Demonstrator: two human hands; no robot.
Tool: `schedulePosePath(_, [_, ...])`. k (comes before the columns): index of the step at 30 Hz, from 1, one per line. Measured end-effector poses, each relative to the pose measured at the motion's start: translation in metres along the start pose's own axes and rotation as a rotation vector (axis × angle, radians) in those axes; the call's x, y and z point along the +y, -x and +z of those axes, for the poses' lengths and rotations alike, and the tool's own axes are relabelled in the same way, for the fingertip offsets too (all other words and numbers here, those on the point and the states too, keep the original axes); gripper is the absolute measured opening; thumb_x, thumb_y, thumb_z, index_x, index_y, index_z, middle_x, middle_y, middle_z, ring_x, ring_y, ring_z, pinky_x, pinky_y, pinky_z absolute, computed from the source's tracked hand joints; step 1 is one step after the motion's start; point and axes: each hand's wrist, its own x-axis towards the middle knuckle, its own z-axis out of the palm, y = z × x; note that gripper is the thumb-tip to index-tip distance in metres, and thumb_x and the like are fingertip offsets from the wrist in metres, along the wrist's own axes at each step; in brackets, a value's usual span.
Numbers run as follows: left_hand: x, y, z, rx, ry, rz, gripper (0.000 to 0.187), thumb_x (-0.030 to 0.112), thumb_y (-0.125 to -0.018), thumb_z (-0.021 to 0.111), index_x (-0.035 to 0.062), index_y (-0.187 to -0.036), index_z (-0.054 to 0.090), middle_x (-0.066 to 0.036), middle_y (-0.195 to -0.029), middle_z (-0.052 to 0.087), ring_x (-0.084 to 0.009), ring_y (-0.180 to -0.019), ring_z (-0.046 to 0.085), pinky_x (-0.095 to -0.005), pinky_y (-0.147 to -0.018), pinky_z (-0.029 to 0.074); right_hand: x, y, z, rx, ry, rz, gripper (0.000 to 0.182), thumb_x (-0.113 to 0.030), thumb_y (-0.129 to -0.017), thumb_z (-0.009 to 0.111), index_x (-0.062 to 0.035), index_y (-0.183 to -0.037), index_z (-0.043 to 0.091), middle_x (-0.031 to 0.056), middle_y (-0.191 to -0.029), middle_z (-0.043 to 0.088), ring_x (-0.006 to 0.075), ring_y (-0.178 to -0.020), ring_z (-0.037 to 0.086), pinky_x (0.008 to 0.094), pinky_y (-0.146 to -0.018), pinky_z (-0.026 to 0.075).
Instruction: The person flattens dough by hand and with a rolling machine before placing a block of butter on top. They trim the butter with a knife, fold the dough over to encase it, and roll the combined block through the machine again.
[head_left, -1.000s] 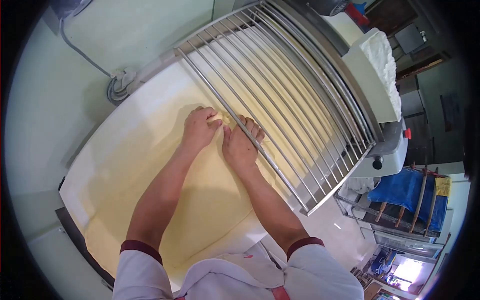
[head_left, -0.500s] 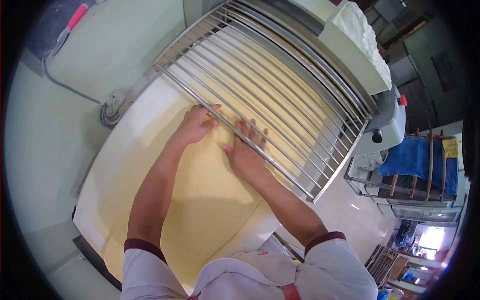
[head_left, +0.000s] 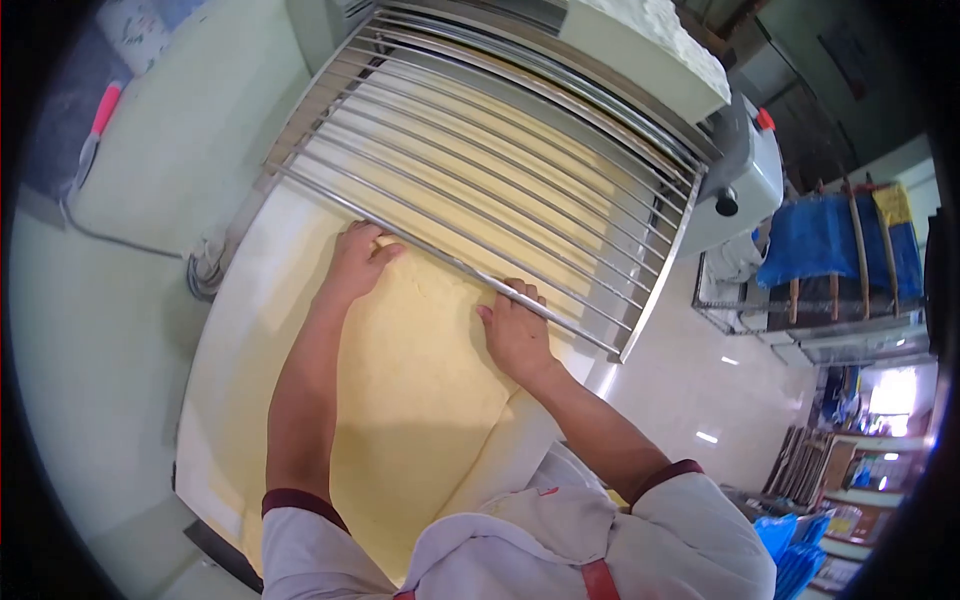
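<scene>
A broad pale-yellow dough sheet (head_left: 420,370) lies on the white belt of a dough sheeter and runs under its metal bar guard (head_left: 450,190). At the guard's front rail, my left hand (head_left: 358,262) is closed on the dough, its thumb and bent fingers pinching a raised edge. My right hand (head_left: 518,332) rests on the sheet further right, thumb apart and fingers slightly bent beside the rail; nothing shows in its grasp. Between the hands the dough is slightly wrinkled. A long edge of an upper dough layer slants down below my right wrist.
Flour fills a pale tray (head_left: 650,45) on top of the machine. A red button (head_left: 765,119) and a black knob (head_left: 727,202) sit on its right side. A pink-handled scraper (head_left: 100,120) lies at upper left. Blue cloth and wooden rolling pins (head_left: 858,240) are on a rack at right.
My right hand has drawn back from beneath the guard, its flat fingers now more bent. The hands are further apart. The view has shifted, showing more floor at right.
</scene>
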Motion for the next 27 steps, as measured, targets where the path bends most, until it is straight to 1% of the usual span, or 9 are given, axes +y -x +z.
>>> schedulePosePath(4, [0.003,0.003,-0.002,0.002,0.045,0.05,0.025,0.019,-0.079,0.071,0.0069,-0.101,0.068,-0.012,-0.108,0.065,-0.0298,-0.106,0.055,-0.0444,-0.095,0.039,0.023,0.02,0.009,0.195,-0.231,-0.055,0.037,-0.016,-0.089,0.061,0.0035,-0.119,0.051,0.0208,-0.115,0.052,0.0374,-0.106,0.047,0.0474,-0.092,0.038])
schedulePosePath(5, [0.008,0.003,-0.006,-0.09,-0.106,0.003,0.033,0.022,-0.081,0.07,0.0079,-0.11,0.065,-0.011,-0.116,0.063,-0.0294,-0.116,0.053,-0.0457,-0.103,0.035,0.027,0.024,0.009,0.255,-0.278,-0.057,0.035,-0.015,-0.088,0.062,0.003,-0.117,0.052,0.0211,-0.114,0.052,0.0379,-0.104,0.047,0.0474,-0.091,0.039])
schedulePosePath(7, [0.043,0.012,0.0,0.004,-0.467,0.276,0.039,0.024,-0.083,0.068,0.0088,-0.118,0.06,-0.01,-0.124,0.059,-0.0285,-0.124,0.048,-0.0463,-0.108,0.031,0.033,0.031,0.009,0.371,-0.366,-0.075,0.03,-0.012,-0.087,0.063,0.002,-0.112,0.054,0.0216,-0.112,0.052,0.0388,-0.101,0.048,0.0472,-0.088,0.04])
schedulePosePath(8, [0.061,0.018,0.012,0.055,-0.641,0.415,0.042,0.026,-0.084,0.067,0.0092,-0.122,0.058,-0.01,-0.128,0.057,-0.028,-0.128,0.046,-0.0465,-0.111,0.028,0.035,0.03,0.011,0.315,-0.373,-0.025,0.031,-0.012,-0.087,0.064,0.0023,-0.112,0.054,0.0223,-0.111,0.052,0.0397,-0.1,0.048,0.0469,-0.088,0.04])
schedulePosePath(11, [0.093,0.041,0.064,-0.291,-0.364,0.386,0.044,0.027,-0.089,0.06,0.0127,-0.13,0.053,-0.007,-0.134,0.053,-0.0284,-0.134,0.04,-0.0496,-0.115,0.021,0.039,0.028,0.01,0.114,-0.423,0.117,0.038,-0.012,-0.085,0.066,0.0038,-0.117,0.052,0.0251,-0.113,0.053,0.043,-0.106,0.048,0.0451,-0.091,0.041])
schedulePosePath(14, [0.102,0.038,0.083,-0.279,-0.356,0.461,0.04,0.027,-0.092,0.057,0.0134,-0.129,0.055,-0.005,-0.132,0.054,-0.0272,-0.133,0.041,-0.0513,-0.115,0.019,0.048,0.046,0.002,0.386,-0.435,-0.077,0.04,-0.008,-0.085,0.066,0.0039,-0.12,0.051,0.0227,-0.102,0.059,0.0397,-0.097,0.057,0.0419,-0.084,0.047])
schedulePosePath(17, [0.108,0.041,0.084,-0.272,-0.322,0.436,0.036,0.027,-0.092,0.056,0.0132,-0.125,0.057,-0.004,-0.129,0.056,-0.0265,-0.132,0.042,-0.051,-0.115,0.018,0.06,0.09,-0.03,-0.075,-0.594,0.294,0.042,-0.005,-0.086,0.065,0.0047,-0.125,0.049,0.0156,-0.086,0.062,0.0282,-0.076,0.064,0.0358,-0.07,0.052])
schedulePosePath(20, [0.118,0.045,0.097,-0.307,-0.31,0.446,0.034,0.029,-0.091,0.057,0.0119,-0.12,0.06,-0.007,-0.123,0.059,-0.0265,-0.127,0.046,-0.0512,-0.116,0.018,0.049,0.093,-0.006,0.076,-0.985,0.394,0.037,-0.004,-0.088,0.063,0.0058,-0.122,0.05,0.0121,-0.07,0.062,0.0225,-0.062,0.065,0.0352,-0.057,0.051])
schedulePosePath(27, [0.125,0.043,0.103,-0.356,-0.234,0.374,0.028,0.03,-0.088,0.061,0.0146,-0.111,0.066,-0.007,-0.12,0.06,-0.0241,-0.123,0.047,-0.0504,-0.117,0.012,0.055,0.065,-0.006,0.0,-1.096,0.408,0.041,-0.002,-0.089,0.064,0.005,-0.127,0.05,0.0057,-0.074,0.057,0.0097,-0.061,0.058,0.025,-0.055,0.051])
